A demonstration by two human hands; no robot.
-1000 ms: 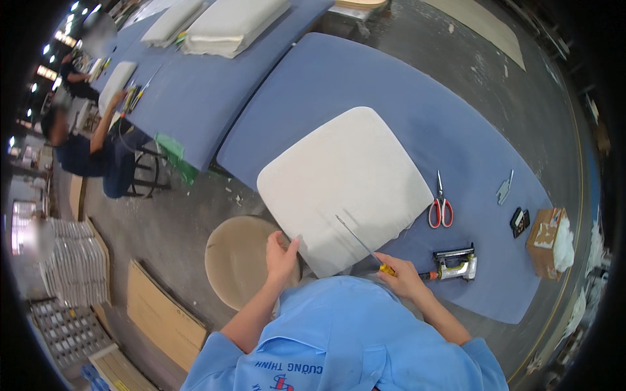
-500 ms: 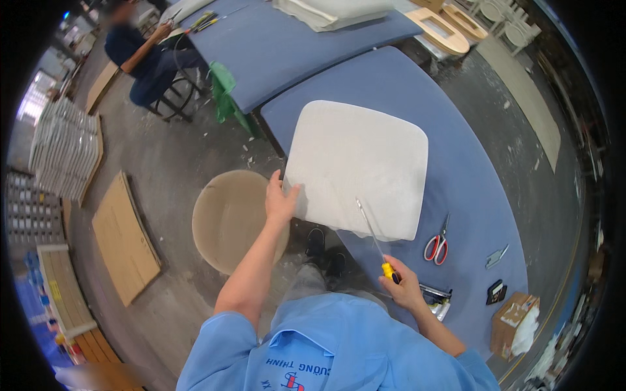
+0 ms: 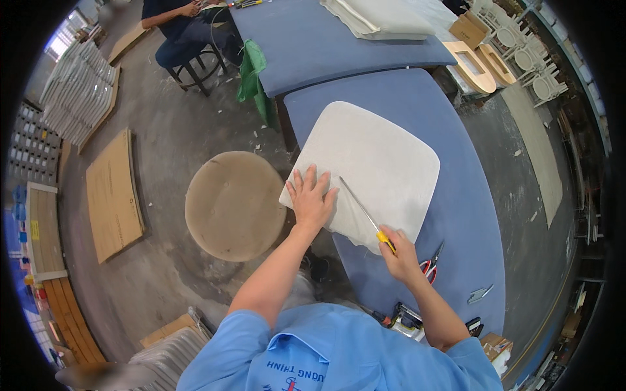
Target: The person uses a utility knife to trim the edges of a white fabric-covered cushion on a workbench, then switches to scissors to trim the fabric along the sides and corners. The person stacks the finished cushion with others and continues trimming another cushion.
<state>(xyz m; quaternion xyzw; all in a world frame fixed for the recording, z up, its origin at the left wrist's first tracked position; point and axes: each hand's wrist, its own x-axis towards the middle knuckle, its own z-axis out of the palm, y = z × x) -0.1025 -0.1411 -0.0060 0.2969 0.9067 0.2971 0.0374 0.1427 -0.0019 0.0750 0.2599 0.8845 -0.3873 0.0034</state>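
Note:
A pale fabric-covered seat pad (image 3: 378, 150) lies on the blue-topped table (image 3: 456, 202), its near edge loose and ragged. My left hand (image 3: 311, 199) rests on the pad's near left corner, palm down with the fingers spread. In my right hand (image 3: 400, 254) is a screwdriver (image 3: 362, 210) with a yellow and black handle and a long thin shaft. The shaft lies across the near part of the pad, its tip a little right of my left fingers. Red-handled scissors (image 3: 432, 264) lie beside my right wrist, partly hidden by it.
A staple gun (image 3: 405, 319) lies near my body, with a grey metal piece (image 3: 480, 294) to its right. A round brown stool (image 3: 235, 205) stands at the left. Folded pale fabric (image 3: 378, 19) tops the far table. A seated person (image 3: 189, 19) works beyond it.
My left hand has moved from the pad's side edge onto its top and lies flat there. The screwdriver has moved up and left over the pad. The pad has turned slightly, and the view has shifted.

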